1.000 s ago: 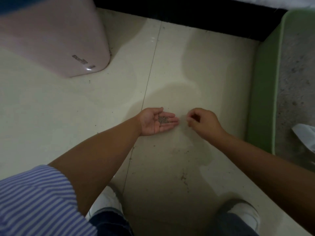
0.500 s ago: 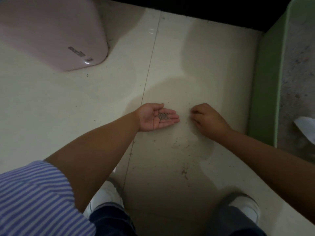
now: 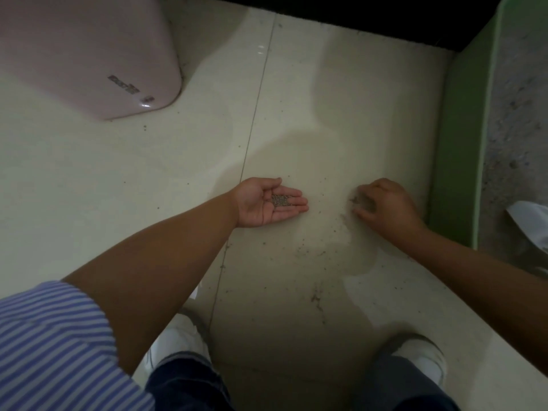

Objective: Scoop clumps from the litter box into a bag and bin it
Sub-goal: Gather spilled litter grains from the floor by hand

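My left hand (image 3: pixel 261 207) lies palm up on the pale tiled floor, fingers straight, with a small heap of grey litter granules (image 3: pixel 280 200) in the palm. A short way to its right, my right hand (image 3: pixel 388 206) is knuckles up, its fingers curled down to the floor and blurred, pinching at loose granules there. The green litter box (image 3: pixel 456 143) stands just right of that hand, with grey litter (image 3: pixel 516 129) inside. A white object (image 3: pixel 530 221), scoop or bag I cannot tell, lies in the box at the right edge.
A pink rounded container (image 3: pixel 89 48) stands on the floor at the upper left. Scattered granules and dirt specks (image 3: pixel 317 295) dot the tiles below my hands. My two white shoes (image 3: pixel 178 342) (image 3: pixel 421 357) are at the bottom. A dark strip runs along the far wall.
My right hand has moved right, away from my left palm and toward the litter box, and dropped its fingers to the floor. My left hand has stayed palm up with the granules.
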`<state>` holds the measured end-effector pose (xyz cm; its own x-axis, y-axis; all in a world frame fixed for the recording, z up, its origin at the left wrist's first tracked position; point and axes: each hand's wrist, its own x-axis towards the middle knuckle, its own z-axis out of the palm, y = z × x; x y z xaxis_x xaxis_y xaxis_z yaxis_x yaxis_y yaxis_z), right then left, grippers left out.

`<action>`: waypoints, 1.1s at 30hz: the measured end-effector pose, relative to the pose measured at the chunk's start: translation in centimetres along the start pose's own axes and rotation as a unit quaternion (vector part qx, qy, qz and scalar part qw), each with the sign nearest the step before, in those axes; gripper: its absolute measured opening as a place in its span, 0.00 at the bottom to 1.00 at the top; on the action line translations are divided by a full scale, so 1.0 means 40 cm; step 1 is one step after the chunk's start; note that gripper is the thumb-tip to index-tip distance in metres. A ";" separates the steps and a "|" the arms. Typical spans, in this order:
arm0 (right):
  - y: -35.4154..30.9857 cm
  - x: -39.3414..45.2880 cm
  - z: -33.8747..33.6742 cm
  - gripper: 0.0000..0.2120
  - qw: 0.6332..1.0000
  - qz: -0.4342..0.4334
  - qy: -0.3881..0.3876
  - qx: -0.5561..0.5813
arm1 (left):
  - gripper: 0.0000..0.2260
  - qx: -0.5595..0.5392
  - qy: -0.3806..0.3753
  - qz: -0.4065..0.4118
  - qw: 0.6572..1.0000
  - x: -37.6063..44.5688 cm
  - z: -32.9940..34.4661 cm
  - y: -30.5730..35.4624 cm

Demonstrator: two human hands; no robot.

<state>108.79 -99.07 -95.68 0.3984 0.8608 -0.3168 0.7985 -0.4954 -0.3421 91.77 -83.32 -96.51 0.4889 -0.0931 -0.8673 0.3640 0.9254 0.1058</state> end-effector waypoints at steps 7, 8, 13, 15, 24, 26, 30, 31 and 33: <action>-0.008 0.001 0.026 0.09 0.999 -0.021 0.037 0.005 | 0.21 0.001 -0.008 0.005 1.000 -0.003 0.001 0.002; -0.006 0.005 0.024 0.07 0.998 -0.034 0.045 0.003 | 0.22 -0.002 -0.011 0.003 1.000 -0.001 -0.001 0.002; 0.001 0.015 0.033 0.03 0.994 -0.085 -0.009 -0.073 | 0.21 0.001 -0.008 -0.003 1.000 -0.003 -0.003 0.001; 0.002 0.018 0.036 0.10 0.993 -0.079 -0.045 -0.076 | 0.20 0.001 -0.004 -0.002 1.000 -0.007 0.001 0.002; -0.032 0.006 0.036 0.13 0.989 -0.073 -0.048 -0.121 | 0.20 0.000 0.005 -0.012 1.000 -0.009 0.007 0.004; -0.044 0.007 0.031 0.15 0.990 -0.055 -0.057 -0.121 | 0.20 -0.006 0.003 -0.008 1.000 -0.012 0.010 0.003; -0.097 0.021 0.008 0.05 0.997 0.065 -0.025 0.041 | 0.20 -0.024 -0.002 -0.003 1.000 -0.020 0.017 0.001; -0.121 0.028 0.002 0.04 0.992 0.068 -0.021 0.102 | 0.20 -0.028 -0.004 0.001 1.000 -0.021 0.017 0.002; -0.175 0.037 -0.009 0.07 0.977 0.037 -0.038 0.204 | 0.21 -0.033 -0.001 0.011 0.999 -0.022 0.017 0.001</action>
<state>103.96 -94.30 -93.43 0.4018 0.8170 -0.4137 0.5152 -0.5752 -0.6354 91.87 -83.46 -95.42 0.4970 -0.0737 -0.8646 0.3009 0.9492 0.0921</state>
